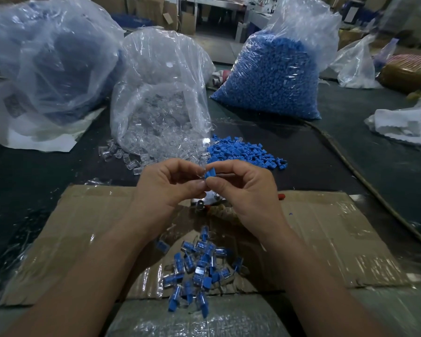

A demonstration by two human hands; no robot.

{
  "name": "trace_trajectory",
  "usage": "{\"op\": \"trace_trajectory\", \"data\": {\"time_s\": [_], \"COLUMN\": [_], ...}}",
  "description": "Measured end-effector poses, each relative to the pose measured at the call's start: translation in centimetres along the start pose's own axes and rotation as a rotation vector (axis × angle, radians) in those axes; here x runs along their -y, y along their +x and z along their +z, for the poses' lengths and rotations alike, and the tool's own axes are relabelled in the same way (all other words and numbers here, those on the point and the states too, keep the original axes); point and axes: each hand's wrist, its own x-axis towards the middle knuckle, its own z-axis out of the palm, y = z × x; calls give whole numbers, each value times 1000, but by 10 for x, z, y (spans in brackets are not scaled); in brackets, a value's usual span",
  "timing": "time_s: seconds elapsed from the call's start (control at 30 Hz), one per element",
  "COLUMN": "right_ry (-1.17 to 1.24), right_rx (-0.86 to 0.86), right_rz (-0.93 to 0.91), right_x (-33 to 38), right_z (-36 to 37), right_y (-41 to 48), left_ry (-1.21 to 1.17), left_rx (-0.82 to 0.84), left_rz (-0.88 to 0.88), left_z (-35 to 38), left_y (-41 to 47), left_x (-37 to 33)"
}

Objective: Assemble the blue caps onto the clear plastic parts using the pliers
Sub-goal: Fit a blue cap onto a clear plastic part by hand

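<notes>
A: Where is the cap now?

B: The right hand (243, 188) pinches one blue cap (210, 173) between thumb and forefinger, held up above the cardboard (326, 227). The left hand (168, 183) meets it fingertip to fingertip, thumb and forefinger closed on what looks like a clear part (202, 171); it is nearly invisible there.

A: So the step is mating the two by hand?

B: That is the likely reading. The person should line the cap up square with the part's opening and seat it straight, not cocked, before any squeezing.

A: And the pliers (281, 196)?

B: They lie on the cardboard under the hands, mostly hidden; only a red handle end shows clearly. Neither hand holds them. Once the cap sits, one hand must keep the pair steady while the other takes the tool and presses gently, since clear plastic may crack.

A: Finished ones?

B: A pile (197, 268) lies nearer the person.
</notes>
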Motion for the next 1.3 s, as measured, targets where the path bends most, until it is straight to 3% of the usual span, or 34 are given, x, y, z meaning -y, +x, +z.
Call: {"op": "trace_trajectory", "data": {"time_s": [0.2,0.37,0.9,1.3], "right_ry": [-10,-96,-205,-210], "right_rx": [3,-18,32,9], "right_rz": [-45,-114,-182,-228], "right_x": [-2,-6,-8,-10], "right_z": [0,-1,-7,-7], "right_y": [0,0,1,1], "left_ry": [33,-181,-50,-87], "left_rx": [24,90,58,61], "left_rz": [-9,-127,-92,-96], "left_z": [-1,-4,-5,-2], "left_y": [-1,0,-2,-3], "left_x": [-3,-6,-6,-8]}}
